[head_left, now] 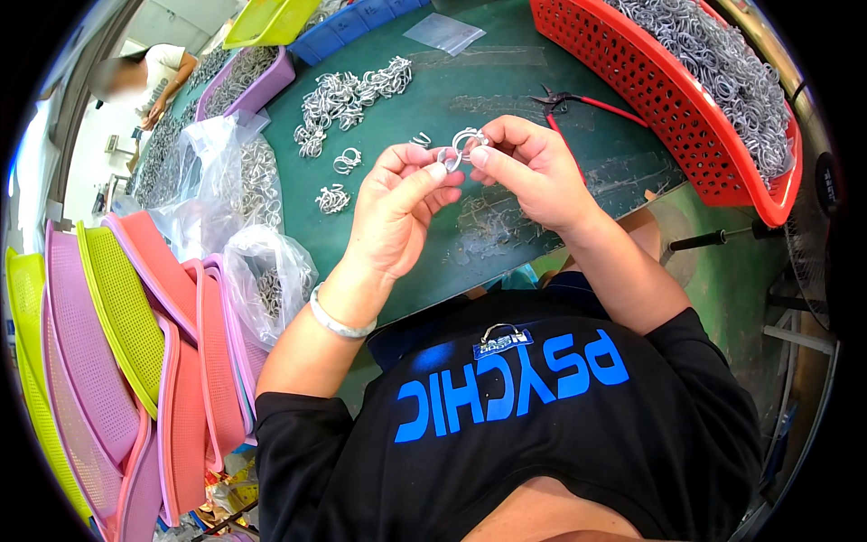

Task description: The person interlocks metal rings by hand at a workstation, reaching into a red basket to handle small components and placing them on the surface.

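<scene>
Above the green table my left hand [396, 200] pinches a silvery metal ring [451, 164] between thumb and fingers. Close against it, my right hand [535, 173] grips a few more silvery rings [467, 138] by thumb and forefinger; how the two hands' rings meet is too small to tell. Just beyond my left fingertips lies a loose ring [421, 140]. Two small clusters of rings, one [347, 161] above the other [333, 199], rest left of my left hand. Farther back spreads a larger ring pile [348, 98]. Red-handled cutters [607, 109] lie beyond my right hand.
A red perforated basket [664, 104] heaped with rings stands at the right. Clear plastic bags [262, 239] of rings and stacked coloured baskets [117, 325] crowd the left. Purple [278, 74] and blue [348, 29] bins stand at the back, with another person [163, 77] at far left.
</scene>
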Available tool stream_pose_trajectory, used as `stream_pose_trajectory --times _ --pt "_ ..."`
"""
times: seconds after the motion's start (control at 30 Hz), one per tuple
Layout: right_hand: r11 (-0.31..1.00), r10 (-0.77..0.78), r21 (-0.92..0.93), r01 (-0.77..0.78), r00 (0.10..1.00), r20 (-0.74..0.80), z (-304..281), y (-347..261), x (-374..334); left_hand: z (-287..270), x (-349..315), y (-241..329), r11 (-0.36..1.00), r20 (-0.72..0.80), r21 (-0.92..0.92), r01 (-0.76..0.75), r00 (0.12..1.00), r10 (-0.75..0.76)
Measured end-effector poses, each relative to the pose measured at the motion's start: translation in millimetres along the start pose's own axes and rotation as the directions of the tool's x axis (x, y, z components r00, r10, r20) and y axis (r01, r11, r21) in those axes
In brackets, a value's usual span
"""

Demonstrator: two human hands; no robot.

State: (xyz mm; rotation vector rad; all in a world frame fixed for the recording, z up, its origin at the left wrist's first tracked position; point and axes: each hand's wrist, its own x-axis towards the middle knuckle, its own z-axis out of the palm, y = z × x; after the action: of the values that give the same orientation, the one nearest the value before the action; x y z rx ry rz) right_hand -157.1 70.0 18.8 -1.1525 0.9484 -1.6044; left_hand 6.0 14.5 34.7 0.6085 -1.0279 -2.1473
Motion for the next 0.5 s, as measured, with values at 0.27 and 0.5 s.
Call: stream_pose_trajectory --times 0.27,0.5 --pt "1.0 -0.002 0.017 0.001 0.999 0.037 -2.2 2.3 -0.3 9.1 -0.2 -2.4 0.939 0.015 0.309 -0.149 0.988 0.152" --pt "0.999 0.036 -0.011 -0.035 0.999 0.029 -3.5 0.7 -1.3 4.0 -0.6 -1.6 0.908 0.02 0.395 -0.142 0.989 0.147"
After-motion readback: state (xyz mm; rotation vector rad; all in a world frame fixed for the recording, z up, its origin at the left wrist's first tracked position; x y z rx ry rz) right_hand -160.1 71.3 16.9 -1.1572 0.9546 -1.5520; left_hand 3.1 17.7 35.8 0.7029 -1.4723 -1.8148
